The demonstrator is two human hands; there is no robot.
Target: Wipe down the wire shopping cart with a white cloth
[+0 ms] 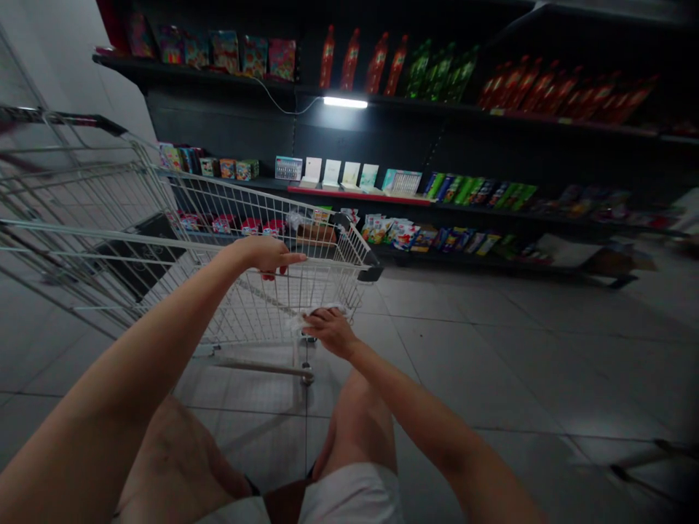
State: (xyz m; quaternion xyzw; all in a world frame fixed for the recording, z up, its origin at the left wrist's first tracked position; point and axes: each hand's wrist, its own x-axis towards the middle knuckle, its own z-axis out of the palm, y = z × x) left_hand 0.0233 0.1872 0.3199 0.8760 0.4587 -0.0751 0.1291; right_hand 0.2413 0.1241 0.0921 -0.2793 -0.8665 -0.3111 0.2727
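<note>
A metal wire shopping cart (136,239) stands right in front of me, its narrow end pointing right. My left hand (265,253) rests over the cart's near top rail, fingers curled around it and the index finger stretched along the rail. Lower down, near the cart's end, my right hand (330,331) presses a crumpled white cloth (296,322) against the lower side wires. The palm is hidden, as is part of the cloth beneath the fingers. Just above the right hand is the cart's dark corner bumper (371,272).
Dark shelves behind the cart hold red bottles (376,64), green bottles (434,70), boxes and bagged snacks (396,231). A lit lamp (346,102) hangs under the upper shelf. Inside the cart's outline a black panel (143,255) shows. Tiled floor (464,342) extends to the right.
</note>
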